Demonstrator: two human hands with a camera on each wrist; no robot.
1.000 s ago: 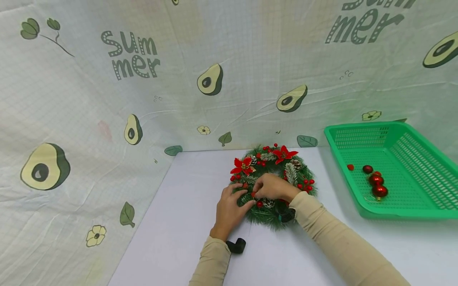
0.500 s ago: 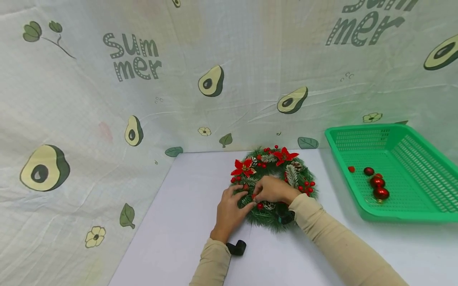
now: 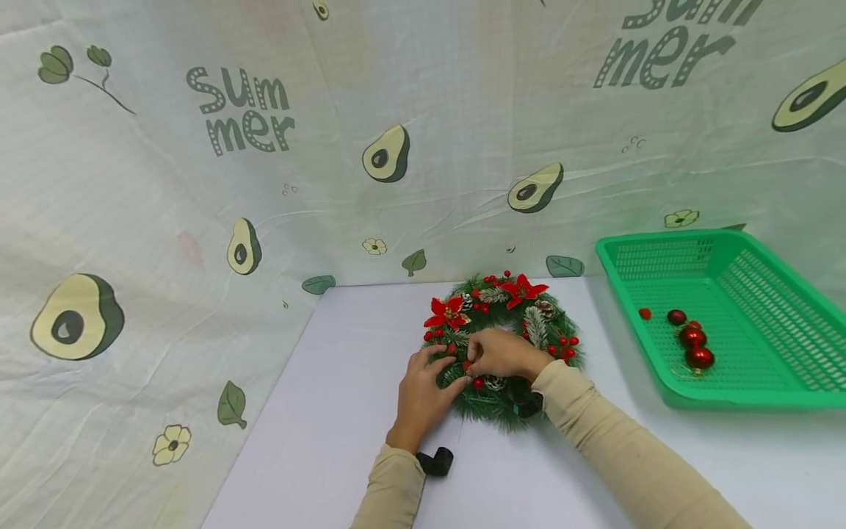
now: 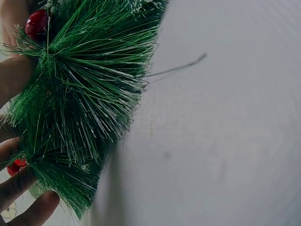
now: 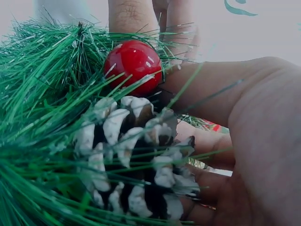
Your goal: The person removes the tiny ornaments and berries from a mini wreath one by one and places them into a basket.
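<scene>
- Head view gives me the wreath (image 3: 485,405) lying on the white counter (image 3: 357,367), with two hands over its near left part; much of the middle opening is covered.
- I see the right hand (image 3: 505,353) with thumb and fingertips together, pinching a small red piece (image 3: 467,366); the fingers cover so much of it that I cannot make out its shape.
- I read the left hand (image 3: 421,389) as spread, fingers and thumb apart, resting on the wreath's left side; its thumb tip is just beside the right fingertips, and whether they touch I cannot tell.
- My left wrist view is mostly green needles, the fingers cut off at its left border; a thin dark stem (image 4: 178,67) juts over the counter, its root lost among the needles.
- My right wrist view has a frosted pinecone (image 5: 136,160) and a glossy red berry (image 5: 133,67) in front, masking the pinch.
- Along the counter's far and left edges rises a printed cloth (image 3: 449,88), close behind the wreath.
- For moving, I have counter stretching left of the hands, and a narrower strip between the wreath and the green basket (image 3: 753,316), cut off at right, with red ornaments (image 3: 699,358) inside.
</scene>
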